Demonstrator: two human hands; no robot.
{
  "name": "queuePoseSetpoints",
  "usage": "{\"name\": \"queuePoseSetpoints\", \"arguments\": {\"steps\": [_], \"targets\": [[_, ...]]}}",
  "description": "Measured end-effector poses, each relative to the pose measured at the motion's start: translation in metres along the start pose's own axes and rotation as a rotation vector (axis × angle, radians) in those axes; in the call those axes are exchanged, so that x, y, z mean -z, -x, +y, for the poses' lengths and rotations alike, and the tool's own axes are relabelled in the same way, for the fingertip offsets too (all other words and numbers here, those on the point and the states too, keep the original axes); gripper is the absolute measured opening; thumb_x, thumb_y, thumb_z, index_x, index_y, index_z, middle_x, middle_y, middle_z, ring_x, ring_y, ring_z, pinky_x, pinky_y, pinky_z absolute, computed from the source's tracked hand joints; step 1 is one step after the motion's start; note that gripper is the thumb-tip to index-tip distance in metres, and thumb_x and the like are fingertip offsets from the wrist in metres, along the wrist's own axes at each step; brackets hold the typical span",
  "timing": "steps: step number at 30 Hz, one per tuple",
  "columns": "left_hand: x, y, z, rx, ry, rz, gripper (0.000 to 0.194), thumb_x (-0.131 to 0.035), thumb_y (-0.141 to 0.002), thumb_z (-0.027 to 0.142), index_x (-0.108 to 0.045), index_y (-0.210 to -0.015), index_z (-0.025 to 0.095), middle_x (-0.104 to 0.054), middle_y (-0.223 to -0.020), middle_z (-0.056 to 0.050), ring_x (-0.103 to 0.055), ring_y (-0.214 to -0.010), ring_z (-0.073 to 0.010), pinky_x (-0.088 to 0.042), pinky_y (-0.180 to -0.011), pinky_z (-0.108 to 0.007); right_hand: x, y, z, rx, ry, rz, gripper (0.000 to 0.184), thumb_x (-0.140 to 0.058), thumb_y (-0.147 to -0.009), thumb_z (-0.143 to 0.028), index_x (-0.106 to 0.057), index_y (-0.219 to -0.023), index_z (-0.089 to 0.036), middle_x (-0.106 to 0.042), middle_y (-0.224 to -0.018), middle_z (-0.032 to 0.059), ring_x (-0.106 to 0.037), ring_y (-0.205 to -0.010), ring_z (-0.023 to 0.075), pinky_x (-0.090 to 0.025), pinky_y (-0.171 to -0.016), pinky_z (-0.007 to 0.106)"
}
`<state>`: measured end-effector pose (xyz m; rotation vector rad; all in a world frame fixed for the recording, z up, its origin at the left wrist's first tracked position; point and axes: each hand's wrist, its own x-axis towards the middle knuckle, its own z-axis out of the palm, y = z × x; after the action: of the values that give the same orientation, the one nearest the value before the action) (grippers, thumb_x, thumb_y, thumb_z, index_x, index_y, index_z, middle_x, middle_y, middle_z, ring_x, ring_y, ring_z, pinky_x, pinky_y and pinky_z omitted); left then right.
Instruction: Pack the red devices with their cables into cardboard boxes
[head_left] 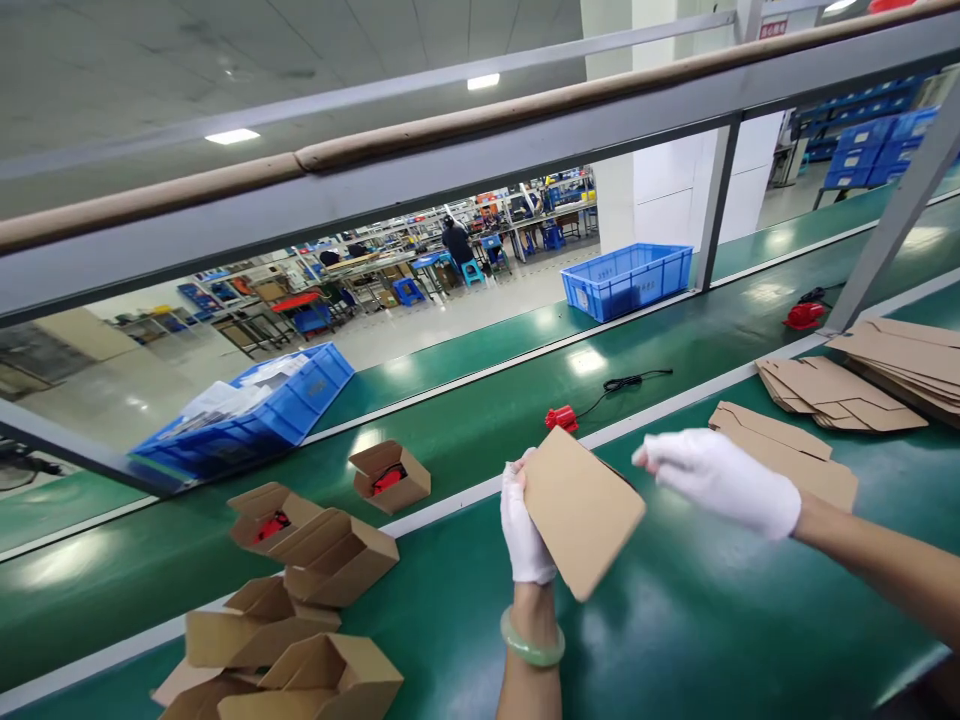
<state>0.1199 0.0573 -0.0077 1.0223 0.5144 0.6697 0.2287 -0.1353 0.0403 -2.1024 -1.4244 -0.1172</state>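
In the head view, a brown cardboard carton [585, 515] is held above the table [675, 630], its broad face turned cornerwise, one corner pointing far and one near. That face looks almost square, so a long axis is hard to name. The white-gloved left hand [525, 530] is the nearer one: its fingers are clamped on the carton's left edge. The white-gloved right hand [720, 480] is to the carton's right, apart from it across a gap, fingers stretched left toward its right edge. Nothing shows in them; blur hides whether thumb and fingertips meet, so I cannot tell. Flat carton blanks [840, 393] lie at right, beyond that hand.

At left stand containers. A small open carton [409, 482] on the conveyor belt [480, 450] has a red item [388, 478] inside; another open carton [251, 500], farther left, also shows red within. More open cartons [322, 700] crowd the near left, their contents hidden. Farther off, a blue crate [307, 402] at left holds white papers or bags, and a second blue crate [630, 292] sits to its right. A red corded device [562, 419] lies on the belt just past the held carton.
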Motion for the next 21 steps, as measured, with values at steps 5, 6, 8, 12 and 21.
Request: {"name": "queuePoseSetpoints", "arguments": {"steps": [5, 6, 8, 12, 21], "targets": [[0.0, -0.02, -0.026, 0.24, 0.098, 0.0, 0.036, -0.053, -0.076, 0.051, -0.052, -0.092, 0.018, -0.061, -0.082, -0.001, -0.06, -0.066, -0.0147, -0.048, -0.061, -0.025, -0.049, 0.008, -0.033, 0.489, 0.324, -0.074, 0.023, -0.039, -0.089, -0.01, -0.058, -0.101, -0.016, -0.063, -0.098, 0.0104, -0.059, -0.089, 0.0199, -0.045, -0.078, 0.034], [-0.001, -0.02, -0.032, 0.246, 0.071, -0.044, 0.038, -0.053, -0.077, 0.052, -0.054, -0.093, 0.017, -0.062, -0.084, -0.003, -0.061, -0.07, -0.0158, -0.048, -0.064, -0.025, -0.059, 0.005, -0.037, 0.454, 0.414, -0.078, 0.025, -0.039, -0.088, -0.007, -0.057, -0.104, -0.014, -0.062, -0.099, 0.0127, -0.058, -0.091, 0.0222, -0.045, -0.077, 0.037], [0.0, -0.019, -0.04, 0.235, -0.044, -0.129, 0.043, -0.05, -0.082, 0.054, -0.057, -0.101, 0.016, -0.063, -0.098, -0.007, -0.062, -0.088, -0.0194, -0.05, -0.075, -0.027, -0.074, -0.007, -0.035, 0.32, 0.578, -0.123, 0.028, -0.041, -0.083, -0.004, -0.057, -0.106, -0.011, -0.062, -0.096, 0.0164, -0.059, -0.088, 0.0269, -0.044, -0.071, 0.039], [0.01, -0.019, -0.034, -0.004, -0.51, -0.127, 0.051, -0.042, -0.089, 0.055, -0.047, -0.127, 0.021, -0.044, -0.137, -0.008, -0.039, -0.129, -0.0218, -0.036, -0.105, -0.032, -0.093, -0.028, -0.008, 0.165, 0.617, -0.401, 0.027, -0.051, -0.077, -0.01, -0.058, -0.103, -0.012, -0.062, -0.077, 0.0125, -0.06, -0.072, 0.0269, -0.041, -0.06, 0.035], [0.027, -0.003, 0.026, -0.257, -0.85, 0.068, 0.056, -0.034, -0.087, 0.065, -0.049, -0.124, 0.026, -0.043, -0.139, -0.004, -0.039, -0.129, -0.0279, -0.021, -0.114, -0.05, -0.05, -0.005, -0.001, 0.186, 0.417, -0.348, 0.017, -0.049, -0.085, -0.031, -0.057, -0.095, -0.02, -0.062, -0.074, 0.0036, -0.056, -0.066, 0.0189, -0.031, -0.058, 0.029]]}}
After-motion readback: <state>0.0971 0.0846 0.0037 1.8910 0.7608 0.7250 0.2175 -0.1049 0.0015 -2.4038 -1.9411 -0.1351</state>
